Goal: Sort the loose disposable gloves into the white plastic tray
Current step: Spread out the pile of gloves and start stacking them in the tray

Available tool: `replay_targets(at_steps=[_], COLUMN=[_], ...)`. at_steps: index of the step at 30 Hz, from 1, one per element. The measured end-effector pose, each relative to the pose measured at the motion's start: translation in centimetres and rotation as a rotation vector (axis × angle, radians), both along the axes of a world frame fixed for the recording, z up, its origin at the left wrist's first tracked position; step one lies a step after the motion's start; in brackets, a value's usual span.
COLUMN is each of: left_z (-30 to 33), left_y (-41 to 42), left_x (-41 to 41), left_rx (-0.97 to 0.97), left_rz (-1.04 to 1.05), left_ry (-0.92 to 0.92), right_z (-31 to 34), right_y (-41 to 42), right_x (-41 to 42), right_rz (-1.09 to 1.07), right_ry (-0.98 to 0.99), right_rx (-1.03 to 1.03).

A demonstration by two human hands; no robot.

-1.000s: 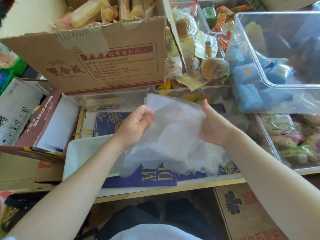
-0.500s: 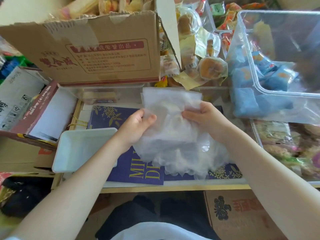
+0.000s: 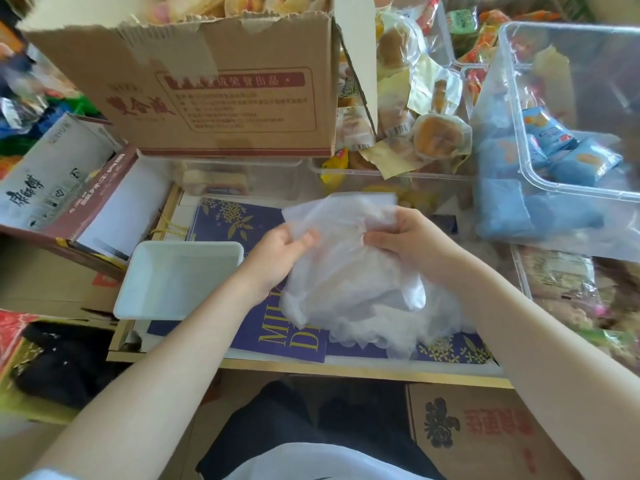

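From the head view, the left hand (image 3: 282, 252) and right hand (image 3: 403, 242) both pinched the top of a bunch of disposable gloves (image 3: 353, 271) held just right of the white plastic tray (image 3: 180, 280). The film looked light, limp and slippery (best gripped bunched); the tray's near rim lay unobstructed.

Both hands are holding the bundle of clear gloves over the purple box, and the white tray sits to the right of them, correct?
Not quite. The head view shows the white tray to the left of the gloves, beside the left hand. The rest holds: the left hand and right hand grip the bundle over the purple box.
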State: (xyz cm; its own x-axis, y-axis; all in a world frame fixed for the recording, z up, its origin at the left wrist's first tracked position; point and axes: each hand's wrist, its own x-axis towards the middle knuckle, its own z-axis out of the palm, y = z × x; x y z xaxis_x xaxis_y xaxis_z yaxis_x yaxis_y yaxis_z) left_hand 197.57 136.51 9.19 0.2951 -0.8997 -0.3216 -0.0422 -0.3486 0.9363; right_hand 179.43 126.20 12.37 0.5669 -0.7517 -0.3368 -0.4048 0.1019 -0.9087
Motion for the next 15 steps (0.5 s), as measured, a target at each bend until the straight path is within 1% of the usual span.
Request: replay_targets(at_steps=[1,3,5,6,8,9,12,13,14,15], left_z=[0.1,-0.3,-1.2,-1.5,-2.3,-2.6,-3.8,-4.0,-4.3,-4.4], left_y=[-0.3,-0.5,-0.3,-0.1,0.4,0.6,1.6,1.9,2.1,2.1], left_x=[-0.3,-0.7,-0.4,-0.1,0.8,1.3,1.8,1.9,2.1,2.2], left_rx=[-0.029,-0.056,-0.026,0.003,0.048,0.066,0.141,0.173,0.212,0.250], left_rz=[0.080,0.183,0.253,0.281,0.318,0.322,0.267,0.253,0.259,0.270], left_ry=[0.003,-0.055,-0.123,-0.163,-0.210,-0.233,-0.357,-0.414,-0.461,-0.494], right_z=[-0.1,-0.4,-1.1,-1.6,-3.2,-4.2,-7.4,-8.6,-9.7,-10.7], right_y=[0.2,0.5,0.5,0.6,1.0,1.3,2.4,2.5,2.4,2.1], right_x=[0.2,0.3,-0.2,-0.5,-1.4,-1.8,-2.9,-3.1,-3.3,-3.5], right_rz=[0.006,0.004,0.054,0.096,0.182,0.214,0.268,0.263,0.250,0.242], right_ry=[-0.004,-0.028,-0.015,0.037,0.181,0.225,0.293,0.323,0.388,0.472], right_rx=[0.007,0.039,0.051,0.044,0.043,0.074,0.149,0.114,0.029,-0.107])
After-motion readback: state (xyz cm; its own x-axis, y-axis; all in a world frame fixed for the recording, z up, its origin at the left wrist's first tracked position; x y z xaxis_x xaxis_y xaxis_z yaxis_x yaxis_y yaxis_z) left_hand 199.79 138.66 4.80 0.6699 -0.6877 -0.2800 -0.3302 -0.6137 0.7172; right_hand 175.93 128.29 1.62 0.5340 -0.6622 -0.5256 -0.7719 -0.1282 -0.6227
